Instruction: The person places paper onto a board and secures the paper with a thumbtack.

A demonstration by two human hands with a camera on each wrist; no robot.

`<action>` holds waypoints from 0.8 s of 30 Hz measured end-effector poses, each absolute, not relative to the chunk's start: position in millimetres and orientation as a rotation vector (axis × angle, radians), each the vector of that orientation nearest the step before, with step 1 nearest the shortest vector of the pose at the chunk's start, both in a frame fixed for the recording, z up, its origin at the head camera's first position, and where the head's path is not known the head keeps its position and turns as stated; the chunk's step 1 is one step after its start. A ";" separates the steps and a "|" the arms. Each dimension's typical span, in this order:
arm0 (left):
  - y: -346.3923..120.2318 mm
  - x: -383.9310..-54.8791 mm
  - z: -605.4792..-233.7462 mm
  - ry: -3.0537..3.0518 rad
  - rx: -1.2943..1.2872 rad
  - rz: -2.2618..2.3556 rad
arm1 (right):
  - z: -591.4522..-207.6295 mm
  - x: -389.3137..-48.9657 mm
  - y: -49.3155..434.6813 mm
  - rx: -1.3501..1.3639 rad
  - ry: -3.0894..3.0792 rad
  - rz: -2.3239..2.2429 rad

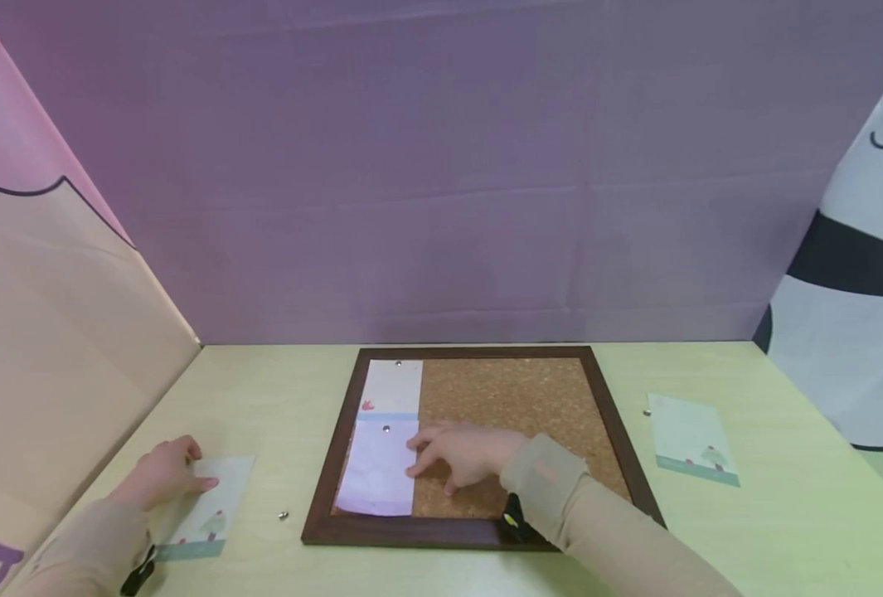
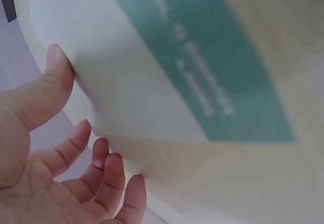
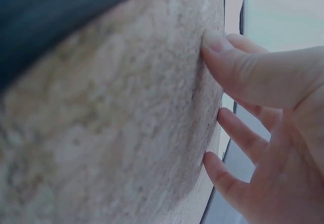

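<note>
The left hand (image 1: 161,474), thumb and fingers apart, touched the left card (image 1: 206,502); a sideways drag could have creased it. A loose tack (image 1: 283,516) lay near, easily knocked away. The right hand (image 1: 467,452), fingers spread, rested on the corkboard (image 1: 501,394), fingertips over the lower sheet's (image 1: 381,473) edge; a tug could have torn it. The right card (image 1: 687,431) lay well apart. The left hand hid part of its card, whose lettering (image 2: 192,77) blurred.

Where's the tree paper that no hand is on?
In the head view, the tree paper lies on the table to the right of the corkboard, with a silver pin near its upper left corner.
</note>
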State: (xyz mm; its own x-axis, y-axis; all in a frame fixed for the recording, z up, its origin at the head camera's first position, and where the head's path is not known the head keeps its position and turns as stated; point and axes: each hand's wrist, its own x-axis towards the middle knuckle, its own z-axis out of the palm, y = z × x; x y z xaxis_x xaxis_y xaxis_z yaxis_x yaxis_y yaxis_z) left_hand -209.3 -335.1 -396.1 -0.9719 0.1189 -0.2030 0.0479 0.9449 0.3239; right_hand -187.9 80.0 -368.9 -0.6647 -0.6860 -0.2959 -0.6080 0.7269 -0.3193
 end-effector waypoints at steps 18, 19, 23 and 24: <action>-332.3 -207.6 -397.0 2.853 0.074 0.514 | -371.2 -187.1 79.7 -1.000 2.528 -0.261; -332.3 -207.5 -397.3 2.851 0.075 0.511 | -371.1 -187.1 79.7 -1.003 2.528 -0.259; -332.2 -208.1 -397.4 2.854 0.085 0.494 | -371.5 -187.6 79.7 -1.008 2.525 -0.256; -332.5 -208.4 -397.4 2.857 0.087 0.490 | -371.5 -187.7 79.7 -1.009 2.525 -0.255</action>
